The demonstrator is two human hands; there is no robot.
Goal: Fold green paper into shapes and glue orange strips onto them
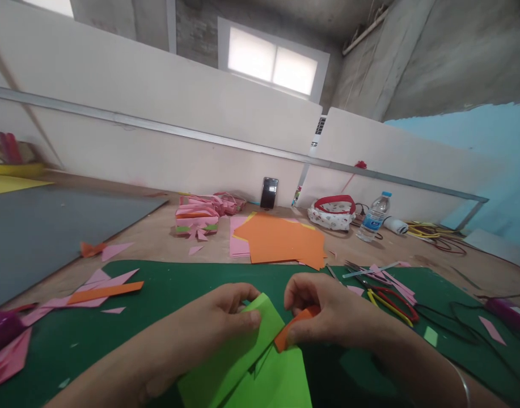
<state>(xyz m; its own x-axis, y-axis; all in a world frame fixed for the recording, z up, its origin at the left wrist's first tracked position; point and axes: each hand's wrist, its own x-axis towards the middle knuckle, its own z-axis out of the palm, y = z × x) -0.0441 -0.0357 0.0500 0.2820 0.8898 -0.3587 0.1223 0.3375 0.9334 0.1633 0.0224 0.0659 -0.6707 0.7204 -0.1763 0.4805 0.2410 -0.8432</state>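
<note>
Centrally, over the mat, our left hand pinches the green paper, whose fold runs diagonally up toward our right hand, closed on the orange piece touching its edge.

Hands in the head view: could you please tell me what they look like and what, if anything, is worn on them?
Both hands are bare, with no gloves and no rings that I can make out. The left hand shows no sleeve as far up the arm as the picture reaches. The right hand is sleeveless too, and a thin silver-coloured bangle sits round its wrist.
</note>
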